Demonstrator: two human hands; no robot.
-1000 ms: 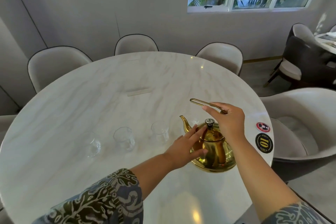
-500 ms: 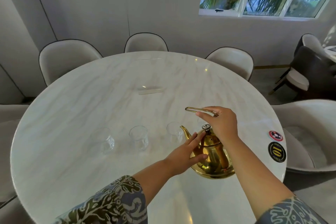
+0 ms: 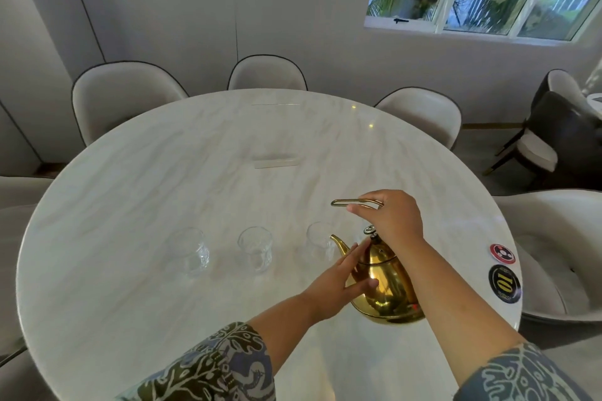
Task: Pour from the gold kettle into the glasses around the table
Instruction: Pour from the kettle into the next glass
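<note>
The gold kettle [image 3: 387,290] stands on the round white marble table [image 3: 163,192], near its front right edge, spout pointing left. My right hand [image 3: 391,218] is closed around the kettle's thin gold wire handle, raised above the lid knob. My left hand [image 3: 338,280] lies flat against the kettle's left side with fingers spread. Three clear glasses stand in a row left of the kettle: a left glass [image 3: 190,252], a middle glass [image 3: 255,247], and a right glass [image 3: 317,241] just beyond the spout. All three look empty.
Two round stickers, a red one [image 3: 502,253] and a black "10" [image 3: 505,283], sit at the table's right edge. A clear acrylic stand [image 3: 276,161] is mid-table. Pale upholstered chairs [image 3: 123,98] ring the table; a dark chair [image 3: 553,130] stands far right.
The view has shifted so the table appears lower and more to the right. Both hands stay on the kettle, which remains on the table; the handle has been held up throughout.
</note>
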